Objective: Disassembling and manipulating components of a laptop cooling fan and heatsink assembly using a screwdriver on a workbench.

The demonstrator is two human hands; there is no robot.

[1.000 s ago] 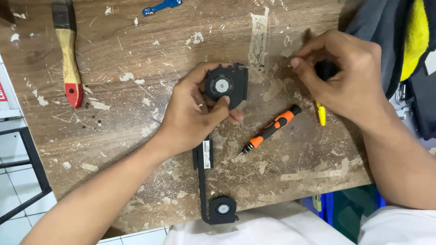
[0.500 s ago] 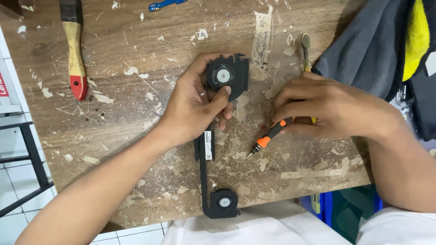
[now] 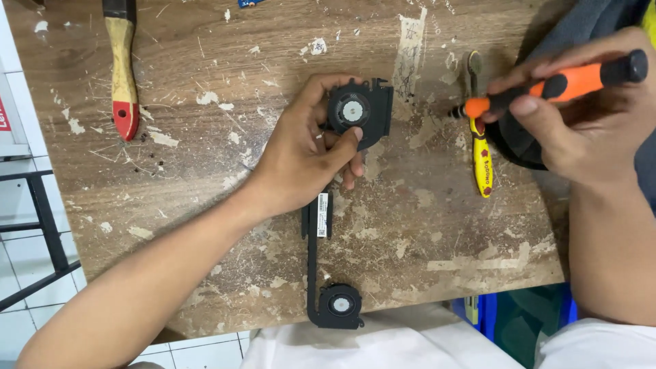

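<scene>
- Cooling-fan assembly (image 3: 321,225), black, lies at frame centre on the worn wooden table (image 3: 205,171): one fan (image 3: 357,111) at its upper end, a second fan (image 3: 338,304) at the table's lower edge, a thin bar between them, so its long axis runs up and down the frame.
- Left hand (image 3: 301,160) rests on the upper fan, fingers curled about its left side and thumb laid across its lower edge, pinning it down.
- Right hand (image 3: 588,116), at upper right, is closed round an orange-and-black screwdriver (image 3: 547,85); its tip points left toward the upper fan, near but apart.
- Yellow tool (image 3: 482,157) lies between tip and fan.
- Red-tipped brush (image 3: 123,68) sits well apart, upper left; bare wood lies left of the assembly.
</scene>
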